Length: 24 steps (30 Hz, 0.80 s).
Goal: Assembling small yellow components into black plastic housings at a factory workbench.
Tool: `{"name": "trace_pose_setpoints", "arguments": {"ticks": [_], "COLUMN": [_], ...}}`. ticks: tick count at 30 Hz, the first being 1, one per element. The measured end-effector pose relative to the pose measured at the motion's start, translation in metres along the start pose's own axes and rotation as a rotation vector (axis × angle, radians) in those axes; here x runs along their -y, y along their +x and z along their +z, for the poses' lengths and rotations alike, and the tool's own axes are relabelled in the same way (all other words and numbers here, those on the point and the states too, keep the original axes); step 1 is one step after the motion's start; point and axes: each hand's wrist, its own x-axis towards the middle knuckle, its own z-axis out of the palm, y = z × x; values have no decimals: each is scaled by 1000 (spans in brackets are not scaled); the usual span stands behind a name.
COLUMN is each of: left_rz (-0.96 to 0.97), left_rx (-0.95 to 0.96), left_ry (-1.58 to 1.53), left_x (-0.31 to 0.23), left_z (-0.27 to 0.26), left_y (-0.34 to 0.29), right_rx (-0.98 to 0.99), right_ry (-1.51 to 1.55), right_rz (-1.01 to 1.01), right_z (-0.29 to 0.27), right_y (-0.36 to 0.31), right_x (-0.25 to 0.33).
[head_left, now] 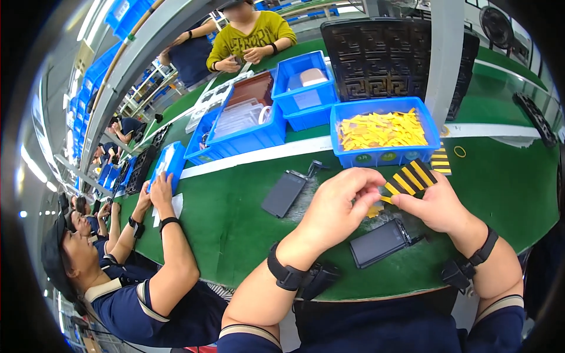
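Note:
My right hand point(438, 206) grips a sheet of black and yellow stripes point(410, 178) between thumb and fingers. Beside the sheet's left edge, my left hand point(347, 197) is closed in a pinch. A small yellow strip point(386, 199) shows between the left fingertips and the right thumb; whether the left fingers hold it I cannot tell. Below my hands lies a dark rectangular device point(379, 243) with a small hinged part at its right end. A similar dark device point(284, 193) lies to the left, its bracket-like end pointing away. A yellow scrap point(375, 210) shows under my hands.
A blue bin point(385, 157) of yellow pieces stands just beyond my hands. Further left are blue bins point(247, 138) with clear and brown parts. Another striped sheet point(440, 162) and a yellow ring point(459, 152) lie right. A grey post point(445, 65) rises behind. A co-worker point(141, 265) sits close on my left.

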Motion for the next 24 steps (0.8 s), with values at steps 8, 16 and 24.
{"name": "trace_pose_setpoints", "arguments": {"ticks": [8,16,24], "left_rz": [-8,-20,-200], "left_rx": [4,42,168], "left_ry": [-7,-78,-454], "left_x": [2,4,17], "left_z": [-2,0,5], "left_y": [0,0,-1], "right_rx": [115,125,74], "right_ry": [44,153,17], "right_rz": [28,56,-62], "right_z": [-1,-3,-1], "right_y": [-1,-2,2], "right_x": [4,-2,1]}}
